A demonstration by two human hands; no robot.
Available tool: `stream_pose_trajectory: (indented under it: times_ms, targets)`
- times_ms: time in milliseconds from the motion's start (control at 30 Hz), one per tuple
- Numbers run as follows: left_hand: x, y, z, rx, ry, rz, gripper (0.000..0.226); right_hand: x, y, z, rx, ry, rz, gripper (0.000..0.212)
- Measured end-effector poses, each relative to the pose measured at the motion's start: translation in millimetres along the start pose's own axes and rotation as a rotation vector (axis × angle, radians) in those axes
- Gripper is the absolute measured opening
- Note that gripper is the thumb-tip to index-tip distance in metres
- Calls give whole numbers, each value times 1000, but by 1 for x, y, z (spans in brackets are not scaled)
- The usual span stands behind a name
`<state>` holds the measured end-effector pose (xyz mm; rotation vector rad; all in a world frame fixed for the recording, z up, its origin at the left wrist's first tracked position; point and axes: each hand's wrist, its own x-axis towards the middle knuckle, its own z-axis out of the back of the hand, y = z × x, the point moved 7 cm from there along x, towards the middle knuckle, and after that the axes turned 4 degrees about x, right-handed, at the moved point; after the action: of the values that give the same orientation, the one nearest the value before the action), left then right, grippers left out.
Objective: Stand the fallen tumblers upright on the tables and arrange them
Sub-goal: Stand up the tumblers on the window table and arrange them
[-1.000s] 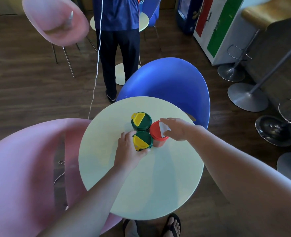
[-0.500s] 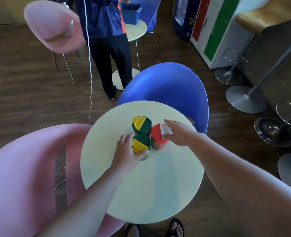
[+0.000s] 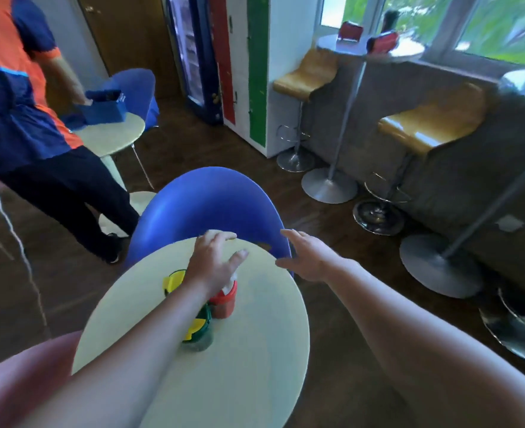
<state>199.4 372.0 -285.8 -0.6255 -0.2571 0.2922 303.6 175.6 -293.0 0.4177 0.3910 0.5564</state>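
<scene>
On the round pale bench three tumblers stood upright in a tight cluster: a red one, a green-and-yellow-lidded one nearest the wearer, and another with a green-and-yellow lid half hidden behind the forearm. Judging by that, this bench's share of the task looked finished. The left hand hovered above the cluster with its grip spread apart and holding nothing; the right hand hung past the bench edge near the blue chair, its grip likewise apart and empty. On a high bench by the window lay blurred red objects, possibly more fallen tumblers, which would be what remained. No writing or brand was legible anywhere; the picture was too smeared.
</scene>
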Motion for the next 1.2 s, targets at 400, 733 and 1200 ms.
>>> stream_pose_trajectory:
  times_ms: [400,733,1200]
  targets:
    - [40,-286,-135,-116,110,-511,54,-141,-208,153,294,-379,-255,85]
    - [61,-543,-244,-356,107,-613,51,-255,-383,329,257,-600,-261,78]
    - [197,-699,-346,-361,152,-742,41,-233,-545,479,232,-788,-326,77]
